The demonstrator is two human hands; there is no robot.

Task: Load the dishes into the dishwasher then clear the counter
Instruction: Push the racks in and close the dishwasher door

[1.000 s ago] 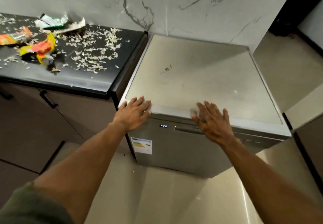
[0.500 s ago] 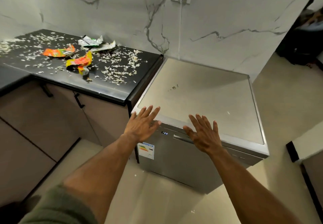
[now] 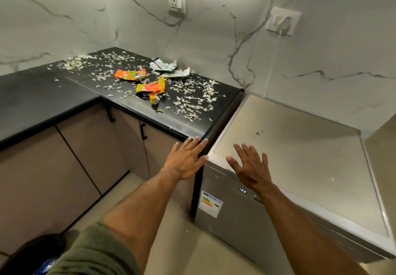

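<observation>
The steel dishwasher [image 3: 300, 156] stands at the right with its door closed and a small lit display on the front. My left hand [image 3: 185, 160] hovers with straight fingers at the corner where the black counter [image 3: 42, 96] meets the dishwasher. My right hand [image 3: 250, 167] is spread flat over the dishwasher's front left corner, holding nothing. On the counter lie orange and yellow wrappers [image 3: 150, 88], silver wrappers [image 3: 169, 69] and many pale scraps [image 3: 192, 101].
Beige cabinet doors [image 3: 85, 146] with black handles run under the counter. Two wall sockets [image 3: 176, 2] sit on the marble wall, one with a cable plugged in. A dark round object [image 3: 36, 251] is at the bottom left by my sleeve.
The view has swung left and up, bringing more of the counter in. Both hands have lifted off the dishwasher's front edge and shifted left, the left one now at the counter corner.
</observation>
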